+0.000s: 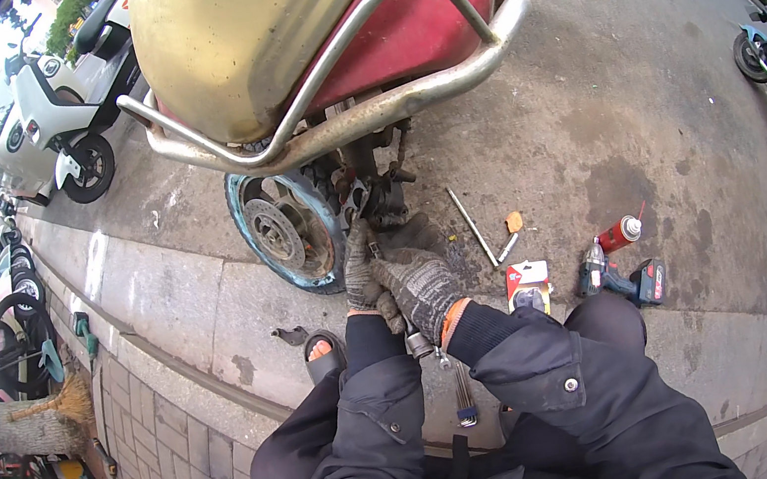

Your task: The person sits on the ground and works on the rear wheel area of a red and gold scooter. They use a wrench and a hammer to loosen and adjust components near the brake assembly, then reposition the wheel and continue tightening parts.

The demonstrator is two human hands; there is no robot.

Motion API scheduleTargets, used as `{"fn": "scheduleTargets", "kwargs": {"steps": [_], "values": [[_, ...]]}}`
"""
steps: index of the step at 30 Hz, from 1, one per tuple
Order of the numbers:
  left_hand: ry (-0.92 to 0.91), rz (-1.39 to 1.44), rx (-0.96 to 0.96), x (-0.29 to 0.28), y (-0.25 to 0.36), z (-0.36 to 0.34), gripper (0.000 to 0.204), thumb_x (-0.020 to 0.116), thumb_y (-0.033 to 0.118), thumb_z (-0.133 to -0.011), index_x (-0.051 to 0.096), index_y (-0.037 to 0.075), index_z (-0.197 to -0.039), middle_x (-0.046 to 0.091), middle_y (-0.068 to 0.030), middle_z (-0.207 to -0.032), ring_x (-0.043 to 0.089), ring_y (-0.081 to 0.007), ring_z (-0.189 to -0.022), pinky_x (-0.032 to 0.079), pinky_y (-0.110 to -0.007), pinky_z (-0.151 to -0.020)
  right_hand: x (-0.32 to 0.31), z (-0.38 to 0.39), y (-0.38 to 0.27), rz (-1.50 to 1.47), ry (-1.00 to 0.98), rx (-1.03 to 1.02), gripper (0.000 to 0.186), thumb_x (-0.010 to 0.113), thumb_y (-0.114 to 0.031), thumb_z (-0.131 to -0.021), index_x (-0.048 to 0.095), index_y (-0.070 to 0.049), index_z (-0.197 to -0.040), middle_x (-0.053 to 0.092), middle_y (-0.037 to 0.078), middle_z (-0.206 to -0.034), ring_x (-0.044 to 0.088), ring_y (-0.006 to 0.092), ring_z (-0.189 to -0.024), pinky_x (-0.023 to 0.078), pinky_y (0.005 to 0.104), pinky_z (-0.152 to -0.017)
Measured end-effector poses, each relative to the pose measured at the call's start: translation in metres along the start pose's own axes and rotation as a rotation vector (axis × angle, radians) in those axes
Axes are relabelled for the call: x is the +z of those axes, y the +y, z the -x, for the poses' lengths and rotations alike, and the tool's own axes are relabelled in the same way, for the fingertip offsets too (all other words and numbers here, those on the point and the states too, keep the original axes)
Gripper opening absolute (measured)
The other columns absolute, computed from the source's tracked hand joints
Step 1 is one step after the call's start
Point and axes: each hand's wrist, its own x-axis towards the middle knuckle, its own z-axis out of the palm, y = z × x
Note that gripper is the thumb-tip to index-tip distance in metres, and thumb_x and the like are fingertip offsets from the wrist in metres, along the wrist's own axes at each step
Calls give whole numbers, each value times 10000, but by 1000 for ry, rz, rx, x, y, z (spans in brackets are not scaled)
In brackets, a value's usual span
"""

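Both my hands, in grey knit gloves, are close together under the rear of a scooter with a gold and red body [271, 37]. My left hand [362, 273] is closed, with a shiny metal piece [356, 197] sticking up just above its fingers; whether the hand grips it is unclear. My right hand [419, 284] is curled beside and partly over the left, and what lies in its fingers is hidden. Left of them stands a wheel [287, 233] with a brake disc and a bluish tyre edge. Dark greasy parts [387, 201] hang just above the gloves.
A bent chrome rail [365, 122] juts out above my hands. On the right lie a metal bar [473, 227], a carded package [529, 287], a red spray can [620, 234] and a cordless impact wrench [623, 279]. A socket [419, 343] lies near my knees. Parked scooters [77, 112] stand left.
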Motion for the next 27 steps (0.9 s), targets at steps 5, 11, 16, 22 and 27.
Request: {"fn": "scheduleTargets", "kwargs": {"steps": [5, 11, 16, 22, 27], "values": [[-456, 242, -447, 3, 17, 7, 428, 551, 273, -931, 506, 22, -1274, 545, -226, -1285, 606, -444, -1016, 518, -594, -851, 4, 0, 3, -8, 110, 85, 189, 567, -194, -951, 598, -9, -978, 628, 72, -697, 595, 161, -510, 468, 310, -450], [-86, 185, -558, 30, 35, 9, 230, 552, 269, -905, 585, 41, -900, 619, -212, -891, 628, -406, -726, 536, -572, -717, 12, 2, -15, -336, 49, 119, 236, 599, -236, -943, 533, -22, -1016, 597, 87, -699, 617, 168, -538, 456, 297, -395], [118, 134, -454, 64, 41, 20, 342, 590, 221, -872, 469, 134, -564, 527, -52, -553, 539, -296, -530, 523, -470, -625, 5, 65, -32, -27, -36, 68, 474, 638, -157, -896, 441, 17, -1290, 628, 130, -882, 633, 176, -673, 524, 290, -578], [-16, -31, -588, 53, 46, 37, 323, 533, 346, -933, 614, 113, -724, 631, -118, -657, 642, -357, -644, 527, -577, -687, 17, 74, 6, 386, 126, -404, 180, 580, -54, -864, 558, -25, -1040, 603, 141, -854, 621, 262, -825, 486, 355, -776], [-15, -414, -526, 22, 56, 67, 393, 588, 390, -939, 560, 4, -1006, 656, -260, -794, 676, -442, -724, 564, -552, -659, 31, 75, 2, 440, 185, -333, 190, 616, -148, -889, 536, -33, -1018, 613, 153, -905, 629, 301, -893, 484, 359, -804]]}}
